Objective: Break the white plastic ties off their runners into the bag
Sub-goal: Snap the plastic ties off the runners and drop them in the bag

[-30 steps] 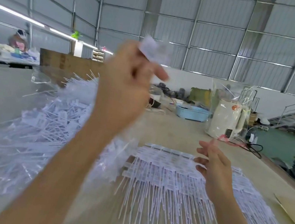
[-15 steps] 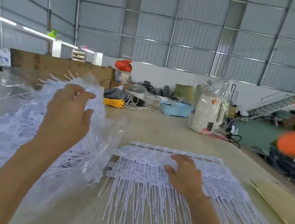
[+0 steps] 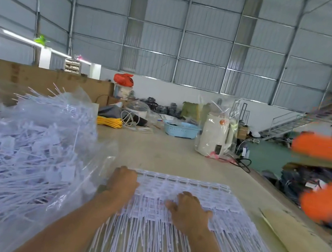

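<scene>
The left hand (image 3: 123, 183) and right hand (image 3: 189, 212) are being laid side by side, fingers only loosely bent and nothing gripped, on the head rows of the ties (image 3: 181, 196). A fresh batch is probably being gathered; next, a row needs pinching and snapping off, then carrying left to the bag (image 3: 25, 146). The ties' long axes are running toward the person, heads pointing away.

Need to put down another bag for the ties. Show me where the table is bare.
Bare tabletop lies beyond the runners, bordered by the bag on the left, the blue basket and white appliance behind. A narrow strip separates runners from cardboard. Near side is crowded: both hands lie on the runners.
</scene>
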A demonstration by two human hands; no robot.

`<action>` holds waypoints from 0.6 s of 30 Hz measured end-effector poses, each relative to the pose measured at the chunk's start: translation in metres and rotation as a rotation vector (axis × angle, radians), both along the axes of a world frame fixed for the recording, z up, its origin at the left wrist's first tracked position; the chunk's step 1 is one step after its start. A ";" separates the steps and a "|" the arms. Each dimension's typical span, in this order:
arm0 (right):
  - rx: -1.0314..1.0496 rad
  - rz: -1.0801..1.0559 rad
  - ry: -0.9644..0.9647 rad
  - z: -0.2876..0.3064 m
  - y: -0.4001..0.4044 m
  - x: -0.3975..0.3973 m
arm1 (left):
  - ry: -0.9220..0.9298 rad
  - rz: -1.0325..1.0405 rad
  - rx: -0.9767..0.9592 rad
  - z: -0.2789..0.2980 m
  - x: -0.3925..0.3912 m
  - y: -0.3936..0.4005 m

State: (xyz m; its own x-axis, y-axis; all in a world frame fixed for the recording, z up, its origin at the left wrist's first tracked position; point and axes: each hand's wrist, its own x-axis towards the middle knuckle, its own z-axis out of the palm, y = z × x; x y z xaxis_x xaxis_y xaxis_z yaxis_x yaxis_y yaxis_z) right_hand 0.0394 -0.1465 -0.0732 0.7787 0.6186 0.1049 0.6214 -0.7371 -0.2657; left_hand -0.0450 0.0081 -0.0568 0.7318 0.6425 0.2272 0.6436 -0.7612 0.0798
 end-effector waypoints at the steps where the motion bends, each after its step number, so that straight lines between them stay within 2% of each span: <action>1: 0.058 -0.013 0.007 0.001 0.000 0.000 | -0.001 0.019 -0.001 0.000 0.002 0.004; 3: 0.152 -0.033 0.015 0.004 -0.001 -0.001 | -0.035 0.060 -0.035 0.001 0.004 0.009; 6: 0.170 -0.048 0.034 0.008 -0.001 -0.001 | -0.131 0.107 -0.105 0.006 0.006 0.010; 10: 0.233 -0.075 0.067 0.008 0.000 -0.003 | -0.584 0.157 -0.450 0.031 0.008 0.007; 12: 0.351 -0.078 0.079 0.007 -0.001 0.000 | -0.822 0.019 -0.563 0.050 0.011 -0.003; 15: 0.644 -0.128 0.068 0.011 -0.003 0.003 | -0.995 -0.263 -0.559 0.083 0.004 -0.037; 18: 1.137 -0.240 0.084 0.018 -0.007 0.003 | -1.094 -0.457 -0.592 0.104 -0.012 -0.068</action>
